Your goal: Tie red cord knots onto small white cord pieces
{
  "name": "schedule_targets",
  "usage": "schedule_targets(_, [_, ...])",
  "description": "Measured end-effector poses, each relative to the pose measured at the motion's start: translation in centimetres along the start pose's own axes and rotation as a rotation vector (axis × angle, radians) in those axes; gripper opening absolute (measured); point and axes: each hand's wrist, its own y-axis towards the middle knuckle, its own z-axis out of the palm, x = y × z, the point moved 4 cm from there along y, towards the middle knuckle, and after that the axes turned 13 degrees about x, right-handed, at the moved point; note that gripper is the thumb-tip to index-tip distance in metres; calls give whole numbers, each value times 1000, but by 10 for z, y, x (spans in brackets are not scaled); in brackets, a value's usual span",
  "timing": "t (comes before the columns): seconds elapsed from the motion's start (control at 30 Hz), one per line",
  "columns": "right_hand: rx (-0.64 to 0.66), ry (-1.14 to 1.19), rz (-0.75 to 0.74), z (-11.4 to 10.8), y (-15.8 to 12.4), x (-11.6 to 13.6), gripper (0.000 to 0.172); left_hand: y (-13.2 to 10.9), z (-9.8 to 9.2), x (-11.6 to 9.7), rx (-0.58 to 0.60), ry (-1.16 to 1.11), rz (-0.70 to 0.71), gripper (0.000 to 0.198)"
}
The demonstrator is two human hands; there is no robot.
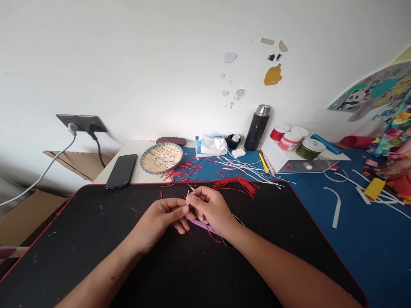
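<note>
Over the black desk mat, my left hand (170, 214) and my right hand (210, 207) meet, fingertips nearly touching. Both are closed in a pinch on a short white cord (188, 196), whose end sticks up between them. A thin pointed tip (192, 188) shows just above my right fingers; what it belongs to is hidden. Beneath the hands lies a slim purple object (202, 224), partly covered. A red cord (212, 235) curves out below my right hand. Behind the right wrist, a thin dark loop (227, 243) is only partly visible.
Bundles of red cords (239, 185) and white cords (247, 167) lie behind the hands. Further back are a woven basket (150, 164), phone (122, 171), tissue box (210, 146), black flask (257, 127) and several paint jars (290, 141). Paper strips (336, 207) lie at right.
</note>
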Motion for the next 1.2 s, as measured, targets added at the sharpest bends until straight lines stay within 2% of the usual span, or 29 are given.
schedule_targets(0.47, [32,-28,-37,1,1,-2,38,1,0,3,23,17,-44,35])
schedule_targets(0.77, [-12,-28,-12,-1,0,-2,40,2,0,6,16,-188,-26,41])
schedule_targets(1.2, [2,-44,-8,1,1,-2,37,2,-2,3,11,24,-33,40])
